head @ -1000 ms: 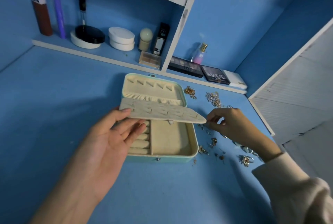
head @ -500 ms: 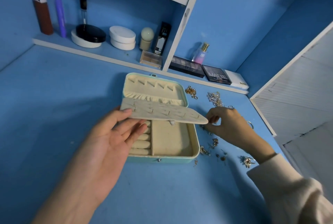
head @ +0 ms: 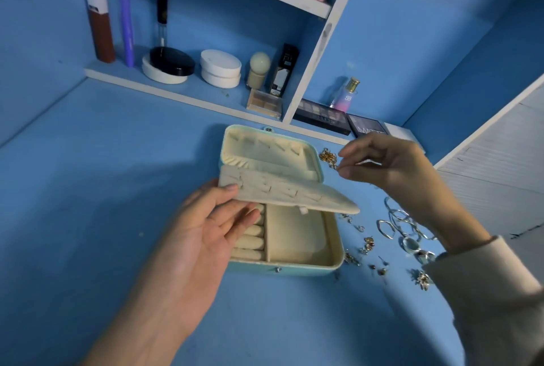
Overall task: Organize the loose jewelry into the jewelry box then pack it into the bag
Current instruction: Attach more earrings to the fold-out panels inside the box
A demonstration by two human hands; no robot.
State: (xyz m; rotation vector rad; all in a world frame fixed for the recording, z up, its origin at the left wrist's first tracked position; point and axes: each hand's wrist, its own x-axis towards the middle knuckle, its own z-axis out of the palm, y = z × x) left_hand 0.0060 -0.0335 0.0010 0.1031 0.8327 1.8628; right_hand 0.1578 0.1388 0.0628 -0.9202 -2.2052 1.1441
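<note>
Left hand (head: 206, 236) pinches inner flap (head: 294, 192) of jewelry box (head: 294, 270), thumb on top, holding it raised. Compartments beneath look bare. Right hand (head: 391, 165) hovers by gold chain (head: 326, 156), fingertips together; cannot tell if grasping anything. Loose jewelry (head: 397, 227) lies scattered near counter (head: 88, 189) right edge. Sorting barely begun, bag unseen. Room to move left of box.

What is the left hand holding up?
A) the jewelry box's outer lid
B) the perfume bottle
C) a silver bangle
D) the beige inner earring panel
D: the left hand pinches the beige inner earring panel by its left edge, raised above the tray of the open jewelry box.
</note>
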